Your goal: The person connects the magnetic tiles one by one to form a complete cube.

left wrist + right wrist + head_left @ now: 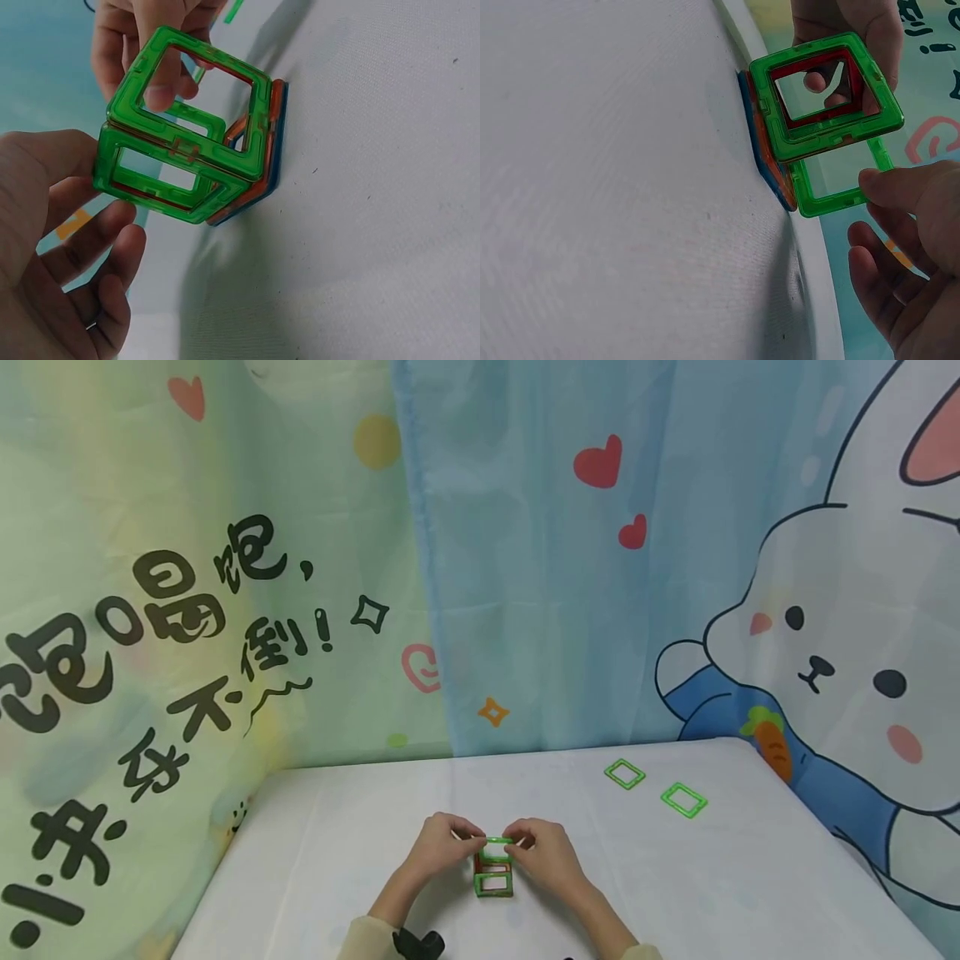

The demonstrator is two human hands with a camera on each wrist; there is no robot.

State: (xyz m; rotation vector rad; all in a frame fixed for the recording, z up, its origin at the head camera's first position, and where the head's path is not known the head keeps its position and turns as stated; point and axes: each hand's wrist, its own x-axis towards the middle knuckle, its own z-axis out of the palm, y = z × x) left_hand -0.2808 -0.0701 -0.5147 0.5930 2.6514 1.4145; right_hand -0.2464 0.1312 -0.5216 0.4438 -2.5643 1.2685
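A small box of magnetic tiles (492, 895) stands on the white table in the head view. Its sides are green square frames, with an orange tile (277, 101) and a blue tile (283, 127) stacked flat at its base. My left hand (444, 845) and right hand (546, 853) are on either side of its far part. Between them they pinch a green magnetic tile (497, 841) by opposite edges. The right wrist view shows my right thumb (900, 186) over the edge of that tile, with the other fingers loosely bent below it.
Two loose green tile frames, one (625, 774) near the table's back edge and one (684, 800) just right of it, lie flat. Behind the white table (337, 835) hangs a printed curtain (525, 610) with a rabbit and hearts.
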